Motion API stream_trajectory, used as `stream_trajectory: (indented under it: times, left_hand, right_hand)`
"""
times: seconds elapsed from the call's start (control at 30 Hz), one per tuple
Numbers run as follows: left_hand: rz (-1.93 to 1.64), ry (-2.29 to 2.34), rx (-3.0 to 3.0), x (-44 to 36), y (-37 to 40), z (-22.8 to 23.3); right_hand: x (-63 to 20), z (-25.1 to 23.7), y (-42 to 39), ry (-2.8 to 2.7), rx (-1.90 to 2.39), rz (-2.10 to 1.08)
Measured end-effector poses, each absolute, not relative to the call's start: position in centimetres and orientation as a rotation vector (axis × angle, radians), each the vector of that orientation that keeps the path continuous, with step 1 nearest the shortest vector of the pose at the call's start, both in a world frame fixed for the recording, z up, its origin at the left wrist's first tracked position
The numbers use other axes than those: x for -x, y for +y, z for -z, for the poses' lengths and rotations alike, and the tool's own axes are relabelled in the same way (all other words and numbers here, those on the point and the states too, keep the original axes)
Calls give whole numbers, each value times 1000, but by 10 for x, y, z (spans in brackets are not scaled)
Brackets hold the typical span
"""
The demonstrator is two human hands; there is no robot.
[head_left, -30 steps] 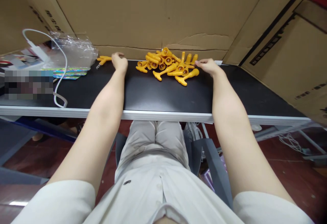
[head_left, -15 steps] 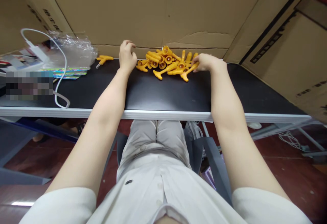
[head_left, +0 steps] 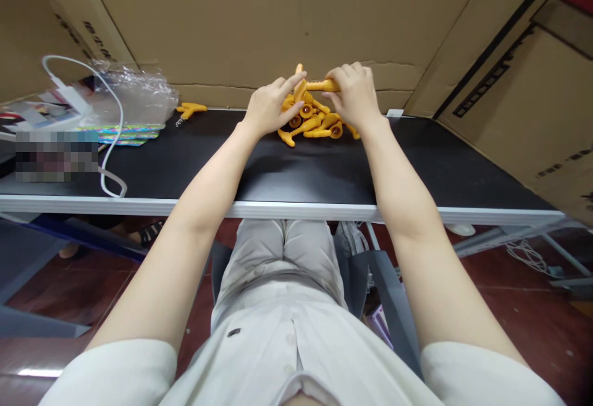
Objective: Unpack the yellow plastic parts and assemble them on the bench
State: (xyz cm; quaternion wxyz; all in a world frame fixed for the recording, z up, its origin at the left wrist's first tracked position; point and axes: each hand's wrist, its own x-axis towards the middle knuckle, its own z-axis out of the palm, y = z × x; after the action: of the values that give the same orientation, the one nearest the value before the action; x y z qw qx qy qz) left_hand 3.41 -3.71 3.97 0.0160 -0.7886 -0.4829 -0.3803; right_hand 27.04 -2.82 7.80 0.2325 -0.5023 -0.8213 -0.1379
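Raised over the pile is a yellow corkscrew [head_left: 315, 86] with a T-shaped handle, lying roughly sideways. Its right end, the bell-shaped part, is wrapped by the fingers of my right hand [head_left: 356, 94]. My left hand [head_left: 269, 106] has thumb and forefinger on the T-handle at the other end. Beneath both hands lies a heap of similar yellow corkscrews [head_left: 303, 126], partly hidden by the fingers. Some show round open bells facing me. One more corkscrew [head_left: 191, 109] lies apart on the left, its metal spiral showing.
A clear plastic bag [head_left: 139, 94], colourful packets [head_left: 120, 136] and a white cable [head_left: 119, 122] lie at the left of the black table [head_left: 296, 177]. Cardboard walls [head_left: 222, 23] stand behind and at the right. A metal edge [head_left: 306, 211] borders the table's front.
My right hand has lifted a corkscrew from the pile's right side and brought it up and left. My left hand has moved right to its T-handle.
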Motion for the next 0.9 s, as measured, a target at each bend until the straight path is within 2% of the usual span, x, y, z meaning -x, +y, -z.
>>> stream_trajectory:
  times: [0.53, 0.9]
  left_hand:
    - [1354, -1664, 2304, -45, -37, -44]
    - [1343, -1753, 2271, -44, -33, -46]
  right_hand:
    - [-249, -77, -44, -2318, 1409, 528]
    - [-249, -68, -34, -2360, 1337, 432]
